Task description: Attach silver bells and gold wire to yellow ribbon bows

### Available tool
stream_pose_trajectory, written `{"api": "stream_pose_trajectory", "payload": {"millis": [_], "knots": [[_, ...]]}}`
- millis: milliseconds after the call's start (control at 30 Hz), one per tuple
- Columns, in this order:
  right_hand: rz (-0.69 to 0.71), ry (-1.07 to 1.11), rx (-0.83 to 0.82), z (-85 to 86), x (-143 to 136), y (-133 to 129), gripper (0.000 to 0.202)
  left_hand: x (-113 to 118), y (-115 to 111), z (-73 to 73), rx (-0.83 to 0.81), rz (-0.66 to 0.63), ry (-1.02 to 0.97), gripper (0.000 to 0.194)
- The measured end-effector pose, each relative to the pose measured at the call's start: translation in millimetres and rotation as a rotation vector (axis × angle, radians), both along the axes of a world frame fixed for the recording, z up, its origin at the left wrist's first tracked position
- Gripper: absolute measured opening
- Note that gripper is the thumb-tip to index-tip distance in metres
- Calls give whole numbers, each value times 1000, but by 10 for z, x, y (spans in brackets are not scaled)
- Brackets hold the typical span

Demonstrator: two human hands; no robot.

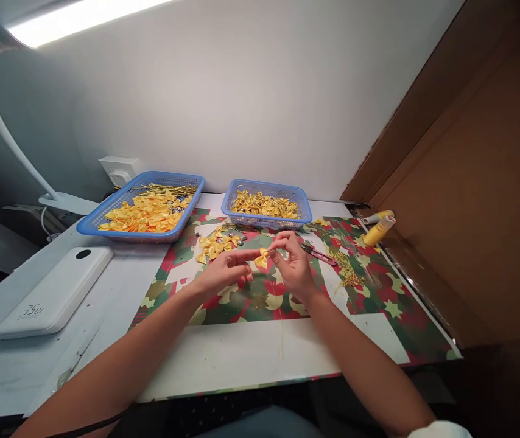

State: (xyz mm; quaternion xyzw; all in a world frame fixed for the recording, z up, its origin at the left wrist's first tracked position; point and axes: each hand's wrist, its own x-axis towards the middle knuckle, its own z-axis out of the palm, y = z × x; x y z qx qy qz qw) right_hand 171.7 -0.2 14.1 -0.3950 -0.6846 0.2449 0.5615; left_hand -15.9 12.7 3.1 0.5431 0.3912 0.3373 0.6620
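Note:
A small yellow bow (pixel 262 259) is held above the patterned sheet, between my two hands. My right hand (pixel 291 263) pinches its right side with thumb and index finger. My left hand (pixel 227 269) reaches in from the left, its index fingertip against the bow and its thumb lower down, apart from the index finger. Behind my left hand lies a loose pile of yellow bows (pixel 217 243) with some small silver bells (pixel 240 241). Pink-handled snips (pixel 321 255) rest just right of my right hand, beside a heap of gold wire scraps (pixel 347 271).
Two blue baskets stand at the back, the left one (pixel 89 225) with yellow bows and gold ties, the other (pixel 308 213) with tied bows. A white power bank (pixel 54 292) lies left. Yellow bottles (pixel 379 231) stand right, near a cardboard wall (pixel 461 201). A lamp (pixel 2 121) arches overhead.

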Motion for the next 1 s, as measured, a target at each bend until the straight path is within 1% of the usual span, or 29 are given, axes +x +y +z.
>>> {"api": "stream_pose_trajectory", "payload": {"millis": [67,133,167,233,333,433,533,633,700,767,867,933,1000], "knots": [[-16,-55,-7,-26,-23,-12,11,14,0,14,-46,67,-37,36],[-39,-105,13,-51,-54,-27,10,36,-11,25,-46,116,-45,32],[-41,-125,29,-62,-69,-33,9,48,-19,30,-27,120,-33,32],[-26,-151,62,-86,-98,-39,9,69,-30,31,8,88,6,32],[11,-157,88,-133,-142,-39,12,79,-23,5,15,50,29,32],[25,-119,75,-179,-187,-40,14,71,0,-42,1,62,52,29],[-14,-41,40,-166,-206,-44,13,78,7,-84,-17,92,91,26],[-3,177,26,-35,-122,-42,11,94,2,-107,-45,113,172,27],[23,378,47,121,13,-39,9,98,5,-112,-65,123,233,28],[35,516,70,300,189,-40,8,95,15,-105,-80,124,285,27],[-68,643,197,508,413,-55,12,89,27,-77,-67,81,345,24],[-73,659,215,556,472,-68,13,91,23,-58,-32,54,399,21],[-11,643,172,530,454,-75,12,92,14,-48,25,41,473,21]]}}
